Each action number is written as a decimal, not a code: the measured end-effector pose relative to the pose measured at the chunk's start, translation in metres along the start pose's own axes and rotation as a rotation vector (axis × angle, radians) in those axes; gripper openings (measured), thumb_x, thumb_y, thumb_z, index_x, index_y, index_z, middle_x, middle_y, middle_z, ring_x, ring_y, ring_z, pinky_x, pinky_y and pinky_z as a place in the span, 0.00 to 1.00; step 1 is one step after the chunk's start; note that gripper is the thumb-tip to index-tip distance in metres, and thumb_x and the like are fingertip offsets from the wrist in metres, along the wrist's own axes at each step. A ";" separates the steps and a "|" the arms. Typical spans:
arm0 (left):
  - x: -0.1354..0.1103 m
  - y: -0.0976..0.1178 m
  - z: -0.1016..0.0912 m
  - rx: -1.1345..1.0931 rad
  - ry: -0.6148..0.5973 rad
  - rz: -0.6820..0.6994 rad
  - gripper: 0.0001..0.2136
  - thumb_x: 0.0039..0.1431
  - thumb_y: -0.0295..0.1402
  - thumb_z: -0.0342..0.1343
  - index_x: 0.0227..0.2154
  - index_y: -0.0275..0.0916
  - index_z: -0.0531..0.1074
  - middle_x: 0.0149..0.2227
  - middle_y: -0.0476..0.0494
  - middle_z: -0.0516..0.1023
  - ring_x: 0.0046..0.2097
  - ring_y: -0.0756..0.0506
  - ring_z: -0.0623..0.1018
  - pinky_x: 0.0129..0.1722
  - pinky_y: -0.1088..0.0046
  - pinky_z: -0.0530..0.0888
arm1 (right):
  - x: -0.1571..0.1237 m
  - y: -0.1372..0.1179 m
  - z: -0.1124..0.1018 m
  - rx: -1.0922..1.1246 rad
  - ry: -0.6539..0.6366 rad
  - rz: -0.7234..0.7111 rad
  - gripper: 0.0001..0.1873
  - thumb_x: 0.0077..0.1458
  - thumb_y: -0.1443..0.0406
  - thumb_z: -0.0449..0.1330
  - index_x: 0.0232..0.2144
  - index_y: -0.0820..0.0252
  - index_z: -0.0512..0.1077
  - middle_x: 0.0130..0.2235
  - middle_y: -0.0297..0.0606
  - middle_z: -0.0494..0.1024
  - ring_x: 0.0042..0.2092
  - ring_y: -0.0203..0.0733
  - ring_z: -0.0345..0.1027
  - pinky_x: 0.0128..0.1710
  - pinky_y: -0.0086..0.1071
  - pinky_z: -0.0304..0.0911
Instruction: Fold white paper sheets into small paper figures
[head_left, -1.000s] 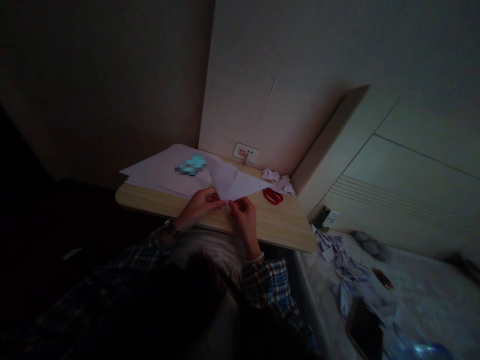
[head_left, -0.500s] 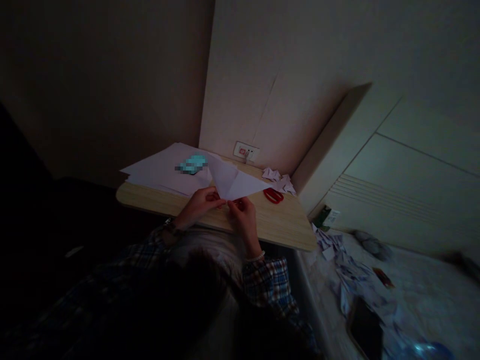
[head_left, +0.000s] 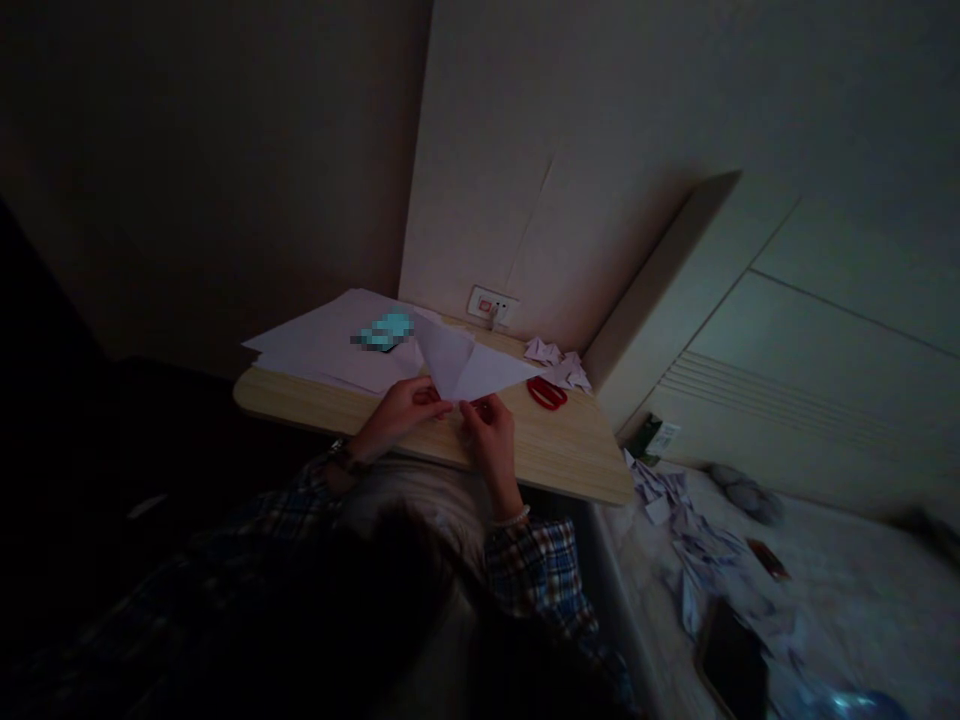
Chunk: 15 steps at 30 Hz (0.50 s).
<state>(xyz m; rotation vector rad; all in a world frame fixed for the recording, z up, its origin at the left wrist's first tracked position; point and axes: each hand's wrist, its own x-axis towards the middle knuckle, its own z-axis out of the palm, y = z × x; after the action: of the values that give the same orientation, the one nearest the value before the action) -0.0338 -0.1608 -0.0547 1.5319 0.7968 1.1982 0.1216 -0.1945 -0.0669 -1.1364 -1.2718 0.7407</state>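
Note:
A folded sheet of white paper (head_left: 484, 372) stands out above the wooden table, its point toward me and two flaps spreading away. My left hand (head_left: 411, 405) pinches it near that lower point, thumb and fingers together. From the other side my right hand (head_left: 487, 428) grips the same corner, the fingertips almost meeting those of the left. Behind the left hand lies a stack of white paper (head_left: 315, 345), with a blurred turquoise item (head_left: 386, 330) on top. Red-handled scissors (head_left: 547, 393) rest to the right of the folded sheet; their blades cannot be made out.
Small folded paper pieces (head_left: 566, 370) lie at the table's (head_left: 570, 455) back right. A wall socket (head_left: 492, 304) with a plug sits behind. On the bed (head_left: 840, 560) at the right are many folded papers (head_left: 701, 540), a dark phone (head_left: 733, 660) and a grey bundle (head_left: 744, 492).
Both hands keep their pinch on the folded sheet. The right fingertips have shifted very slightly to the right; little else differs beyond a small tilt of the view.

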 end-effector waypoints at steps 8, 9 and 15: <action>0.000 0.003 0.001 -0.005 0.007 -0.027 0.24 0.34 0.49 0.74 0.27 0.37 0.75 0.24 0.49 0.80 0.29 0.46 0.78 0.33 0.70 0.76 | 0.000 -0.002 0.001 -0.028 -0.043 0.011 0.16 0.46 0.52 0.66 0.25 0.56 0.69 0.21 0.29 0.72 0.23 0.35 0.63 0.24 0.29 0.57; 0.000 0.002 0.001 -0.003 0.005 -0.029 0.23 0.34 0.49 0.74 0.27 0.37 0.75 0.24 0.49 0.80 0.29 0.46 0.78 0.33 0.70 0.76 | 0.000 -0.002 0.001 -0.028 -0.037 0.003 0.17 0.46 0.51 0.66 0.24 0.56 0.69 0.21 0.28 0.72 0.23 0.35 0.63 0.24 0.28 0.57; -0.001 0.002 0.001 0.048 -0.004 0.007 0.21 0.39 0.50 0.71 0.27 0.38 0.74 0.24 0.49 0.79 0.30 0.45 0.78 0.34 0.69 0.76 | 0.000 0.003 0.002 -0.004 0.027 -0.030 0.17 0.48 0.52 0.65 0.23 0.56 0.67 0.20 0.27 0.69 0.23 0.35 0.61 0.25 0.29 0.56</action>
<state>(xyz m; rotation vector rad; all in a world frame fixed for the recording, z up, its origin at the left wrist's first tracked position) -0.0338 -0.1623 -0.0530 1.5772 0.8234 1.1879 0.1205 -0.1929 -0.0695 -1.1247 -1.2655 0.6992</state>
